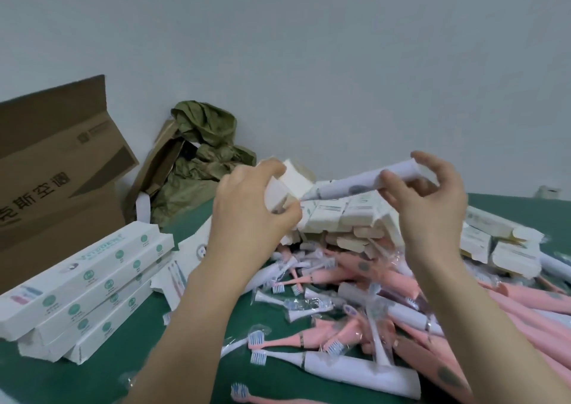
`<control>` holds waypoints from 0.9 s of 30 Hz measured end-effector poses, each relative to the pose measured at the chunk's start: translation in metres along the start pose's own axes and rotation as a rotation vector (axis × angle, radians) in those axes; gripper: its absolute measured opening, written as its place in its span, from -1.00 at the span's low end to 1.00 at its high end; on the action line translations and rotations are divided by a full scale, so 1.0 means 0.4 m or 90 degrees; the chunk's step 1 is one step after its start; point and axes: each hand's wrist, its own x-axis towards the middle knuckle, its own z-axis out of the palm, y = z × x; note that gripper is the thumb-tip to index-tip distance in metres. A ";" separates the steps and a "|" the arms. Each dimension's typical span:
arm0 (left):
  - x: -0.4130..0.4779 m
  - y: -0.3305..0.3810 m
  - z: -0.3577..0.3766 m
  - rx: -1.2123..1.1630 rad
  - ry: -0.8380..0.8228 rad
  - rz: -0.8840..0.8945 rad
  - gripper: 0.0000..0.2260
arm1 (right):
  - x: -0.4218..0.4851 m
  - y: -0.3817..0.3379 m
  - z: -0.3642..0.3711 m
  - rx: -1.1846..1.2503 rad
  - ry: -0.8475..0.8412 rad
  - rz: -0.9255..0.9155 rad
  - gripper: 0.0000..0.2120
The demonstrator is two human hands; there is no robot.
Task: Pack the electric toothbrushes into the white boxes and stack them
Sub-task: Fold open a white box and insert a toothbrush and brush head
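Single view: head cam, wide-angle. It sits above the near edge of the table (pixel 102 382) and faces forward and down across it to the wall (pixel 309 48) behind the table. Slight roll: the table's far edge rides higher at frame right. Close range: forearms cross the bottom edge. Over the table's middle, left hand (pixel 247 209) grips a box (pixel 293 178), right hand (pixel 432 209) grips a toothbrush (pixel 349 185). Wall fills the upper half.

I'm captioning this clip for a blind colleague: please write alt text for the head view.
Above a green table, the left hand grips a white box while the right hand holds a white electric toothbrush, tip toward it. Packed boxes are stacked at left; loose pink and white toothbrushes lie below.
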 end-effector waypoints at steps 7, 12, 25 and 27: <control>-0.028 -0.027 0.065 0.108 -0.034 -0.083 -0.61 | 0.008 -0.059 -0.026 0.184 0.055 -0.061 -0.73; -0.041 -0.037 0.087 0.093 0.017 -0.096 -0.62 | -0.008 -0.034 -0.010 0.043 0.009 -0.083 -0.71; -0.030 -0.007 0.046 0.036 0.000 0.050 -0.62 | -0.085 0.008 0.054 -0.335 -0.339 -0.311 -0.86; -0.036 -0.021 0.030 0.036 0.012 0.036 -0.64 | -0.087 0.016 0.057 -0.348 -0.438 -0.278 -0.79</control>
